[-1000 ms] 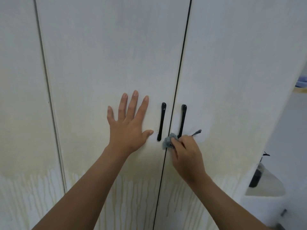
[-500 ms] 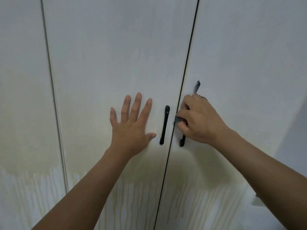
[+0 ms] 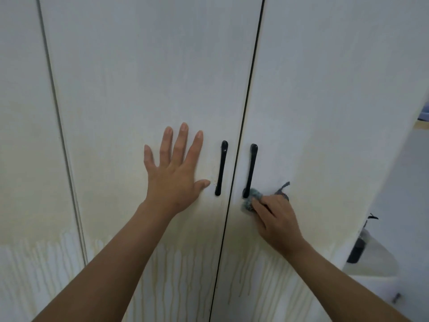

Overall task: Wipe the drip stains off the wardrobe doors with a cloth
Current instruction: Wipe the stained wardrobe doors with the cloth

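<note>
Two white wardrobe doors fill the view, the left door [image 3: 144,73] and the right door [image 3: 325,89], each with a black handle [image 3: 221,168] [image 3: 251,168] by the centre gap. Yellowish drip stains [image 3: 176,270] run down the lower part of both doors. My left hand [image 3: 174,173] lies flat on the left door with fingers spread. My right hand [image 3: 276,217] grips a small blue-grey cloth [image 3: 251,201] and presses it against the right door, at the bottom end of the right handle. A corner of the cloth sticks up behind the knuckles.
A third door panel [image 3: 23,112] stands at the far left, also streaked with drips low down. Past the wardrobe's right edge sit a white rounded object with a black part [image 3: 369,256] and a white surface below it.
My right hand has dropped with the cloth from the upper part of the right handle to its lower end. My left hand stays flat on the left door.
</note>
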Demonstrator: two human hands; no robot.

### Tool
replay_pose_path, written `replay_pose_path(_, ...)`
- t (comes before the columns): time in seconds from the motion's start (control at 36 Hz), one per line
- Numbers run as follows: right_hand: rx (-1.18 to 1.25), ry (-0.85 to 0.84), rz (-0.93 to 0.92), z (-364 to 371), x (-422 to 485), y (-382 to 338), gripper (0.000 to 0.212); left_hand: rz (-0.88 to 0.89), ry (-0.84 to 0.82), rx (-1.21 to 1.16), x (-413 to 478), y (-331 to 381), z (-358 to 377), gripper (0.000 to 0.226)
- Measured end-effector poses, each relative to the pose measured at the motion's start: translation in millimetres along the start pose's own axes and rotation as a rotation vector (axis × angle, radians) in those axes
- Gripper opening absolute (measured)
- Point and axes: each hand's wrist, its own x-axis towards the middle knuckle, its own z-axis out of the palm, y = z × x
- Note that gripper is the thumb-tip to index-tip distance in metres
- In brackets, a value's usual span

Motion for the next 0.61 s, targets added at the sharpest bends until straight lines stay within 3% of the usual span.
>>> replay_pose_path(0.06, -0.033, 0.007, -0.036, -9, 8, 9, 0.012, 0.003, 0.008, -0.005, 0, 0, 0, 0.115)
replay_pose_path(0.17, -0.008, 0.139, 0.122, -6, 15, 0, 0.013, -0.002, 0.005, 0.012, -1, 0, -3, 0.115)
replay_pose_path(0.31, 0.02, -0.049, -0.092, 12, -1, -21, 0.013, -0.006, 0.005, 0.028, -1, 1, -5, 0.116)
replay_pose_path(0.44, 0.03, 0.084, -0.026, 12, 24, -22, 0.012, -0.011, 0.009, 0.019, -4, 1, -7, 0.116)
replay_pose_path(0.5, 0.041, 0.034, -0.008, 13, 12, -24, 0.009, -0.006, 0.004, 0.009, -2, 1, -6, 0.113)
replay_pose_path(0.61, 0.079, -0.222, -0.063, 1, -11, -23, 0.011, -0.033, 0.021, -0.046, -3, 6, -12, 0.097)
